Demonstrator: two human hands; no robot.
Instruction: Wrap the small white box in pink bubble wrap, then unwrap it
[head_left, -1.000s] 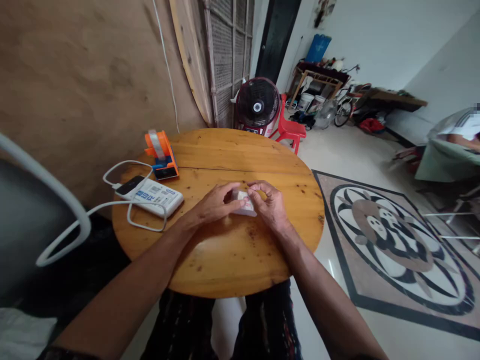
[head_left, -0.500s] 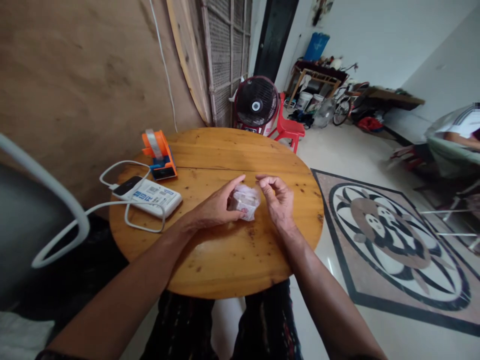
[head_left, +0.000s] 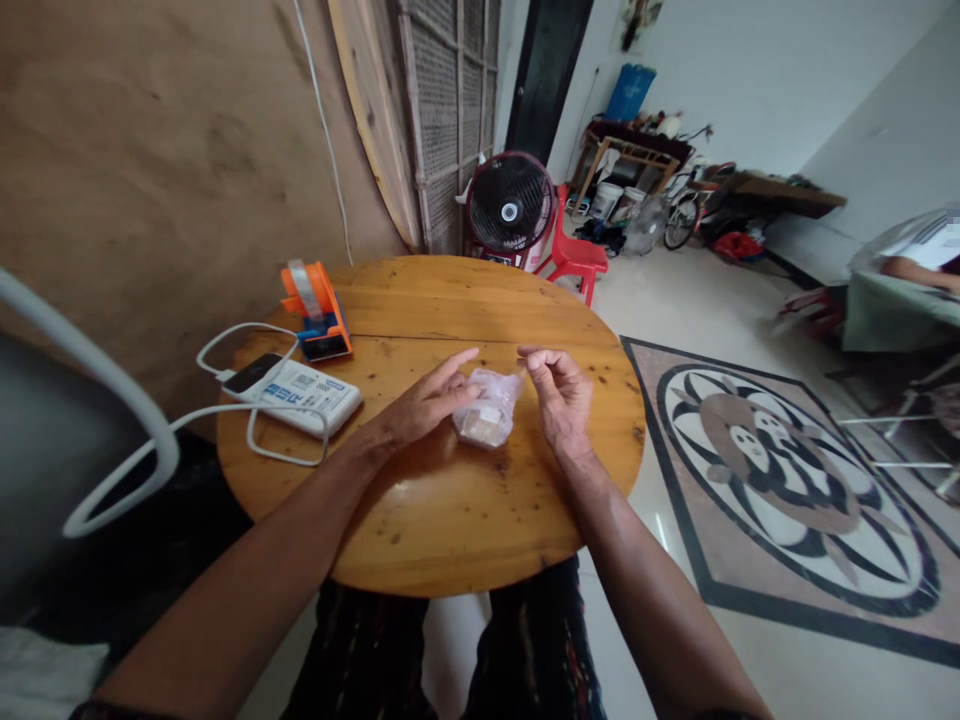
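Note:
A small block-like packet in clear, crinkled plastic wrap (head_left: pixel 489 410) lies on the round wooden table (head_left: pixel 420 530) between my two hands. My left hand (head_left: pixel 426 405) is open at its left side, fingers stretched forward and the thumb reaching over the packet's edge. I cannot tell whether the thumb touches it. To the right, my right hand (head_left: pixel 561 400) holds thumb and forefinger pinched together just above the table. Whatever is between those fingertips is too small to make out. The packet's pale contents show only dimly through the wrap.
An orange and blue tape dispenser (head_left: pixel 321 312) stands at the table's back left. In front of it lies a white power bank (head_left: pixel 319 400) with a cable and dark device. Beyond the table are a fan (head_left: pixel 510 205), a red chair (head_left: pixel 577 255) and, far right, another person's arm (head_left: pixel 911 268).
My left hand has let go of the packet, its fingers straightening and drawing slightly left. The packet now rests lower and turned on the table. My right hand has shifted slightly right, still pinched.

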